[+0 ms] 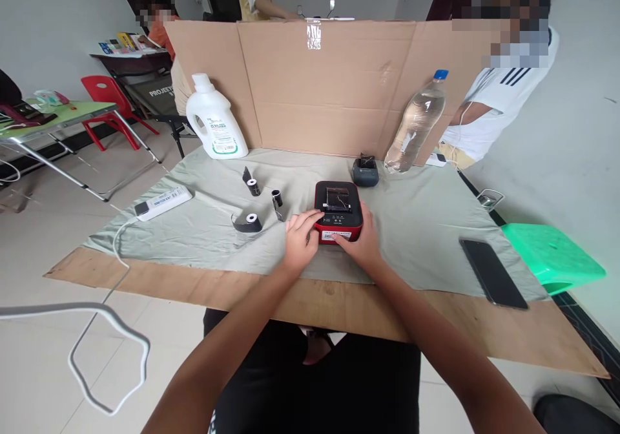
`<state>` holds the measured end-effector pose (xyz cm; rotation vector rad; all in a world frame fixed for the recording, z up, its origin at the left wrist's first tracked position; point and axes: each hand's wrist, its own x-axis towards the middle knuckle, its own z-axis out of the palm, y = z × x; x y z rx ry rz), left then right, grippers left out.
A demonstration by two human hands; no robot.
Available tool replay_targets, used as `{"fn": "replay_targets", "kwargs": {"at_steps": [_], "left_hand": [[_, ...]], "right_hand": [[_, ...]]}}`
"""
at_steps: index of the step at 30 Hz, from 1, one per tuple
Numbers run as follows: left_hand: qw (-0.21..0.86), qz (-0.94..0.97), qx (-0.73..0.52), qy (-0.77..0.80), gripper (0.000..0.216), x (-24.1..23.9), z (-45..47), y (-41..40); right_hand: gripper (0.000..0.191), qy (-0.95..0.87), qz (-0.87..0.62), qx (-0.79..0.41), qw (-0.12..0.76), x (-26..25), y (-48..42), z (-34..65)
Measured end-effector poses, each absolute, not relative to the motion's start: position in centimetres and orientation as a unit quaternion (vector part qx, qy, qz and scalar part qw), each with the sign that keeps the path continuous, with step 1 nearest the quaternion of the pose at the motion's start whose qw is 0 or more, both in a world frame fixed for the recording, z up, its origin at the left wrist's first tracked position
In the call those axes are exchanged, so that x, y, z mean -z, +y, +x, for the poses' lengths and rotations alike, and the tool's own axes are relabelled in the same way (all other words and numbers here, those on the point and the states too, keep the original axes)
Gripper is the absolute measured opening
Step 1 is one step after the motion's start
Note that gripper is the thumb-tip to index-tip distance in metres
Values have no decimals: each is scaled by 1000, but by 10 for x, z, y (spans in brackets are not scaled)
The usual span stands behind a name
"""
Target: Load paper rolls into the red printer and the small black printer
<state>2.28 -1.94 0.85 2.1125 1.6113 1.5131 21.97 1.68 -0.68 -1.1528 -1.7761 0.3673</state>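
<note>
I see left hand [301, 243] fingers spread loosely over one corner, right hand [367, 243] clasping the side of the red-black box [338, 213] on the desk [159, 282]; an uneven push could skid it across creased cloth [411, 240] into the black rolls [248, 226] or dark gadget [365, 175]

Pale grey walls [588, 117], light tiled floor [39, 350], red chair [101, 88] beside green-topped table [72, 115], green stool [552, 253]

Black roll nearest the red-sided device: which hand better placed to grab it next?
Left, probably: the left hand touches the red-sided device on the side facing the black roll; the right hand is at the opposite side, farther away.
</note>
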Motion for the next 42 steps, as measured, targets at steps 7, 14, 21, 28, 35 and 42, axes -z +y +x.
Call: {"fn": "replay_targets", "kwargs": {"at_steps": [7,14,21,28,35,42], "left_hand": [[-3,690,-464,556,50,-7,22,-15],[3,692,-467,550,59,-2,20,-9],[22,669,-496,553,63,-5,20,12],[19,695,-512,505,59,0,16,8],[30,726,-484,487,64,-1,8,14],[40,747,-496,441,76,-5,3,16]], "right_hand": [[89,-744,-444,-136,481,-3,21,224],[86,-744,-463,-124,465,-5,22,226],[86,-764,-454,-85,450,-11,25,229],[94,-775,-454,-90,431,-12,24,233],[110,-788,-450,-117,404,-16,25,235],[100,-791,-438,-167,393,-25,30,242]]}}
